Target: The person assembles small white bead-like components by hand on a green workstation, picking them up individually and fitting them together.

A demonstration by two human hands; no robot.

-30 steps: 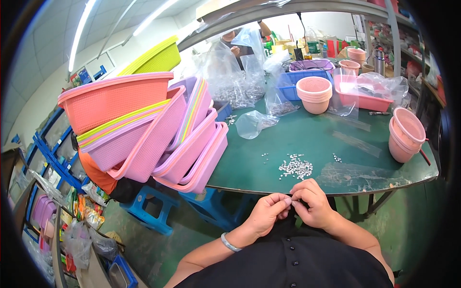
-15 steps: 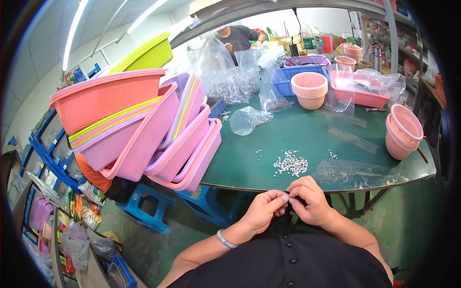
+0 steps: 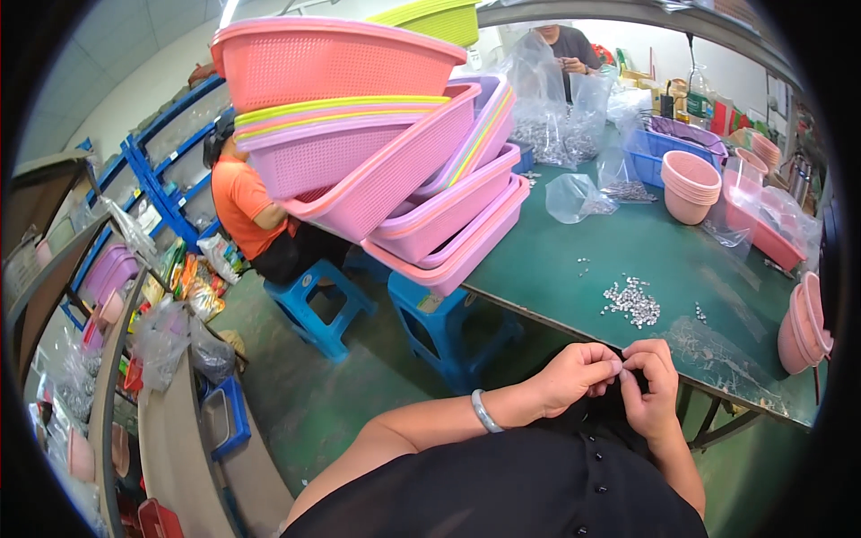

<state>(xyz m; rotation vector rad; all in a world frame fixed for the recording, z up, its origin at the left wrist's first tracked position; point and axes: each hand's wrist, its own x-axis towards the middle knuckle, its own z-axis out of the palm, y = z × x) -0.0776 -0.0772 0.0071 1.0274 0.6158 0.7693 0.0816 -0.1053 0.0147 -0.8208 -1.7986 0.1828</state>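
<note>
Green tabletop (image 3: 538,255), scratched near its edge, spreads before the person. At that edge the left hand (image 3: 574,381) and right hand (image 3: 650,386) meet, each with thumb pressed to forefinger; whatever sits between the tips is too small to make out, so its direction and long axis cannot be told. Just beyond, small silvery pieces (image 3: 633,303) lie in a loose heap, with strays to either side. Leftward, a blue stool (image 3: 444,327) carries a pale label, its print unreadable. A leaning stack of pink, lilac and lime baskets (image 3: 359,152) partly hides a person in orange (image 3: 242,206). Farther back stand nested pink pots (image 3: 689,193) and bulging clear bags (image 3: 569,134).
</note>
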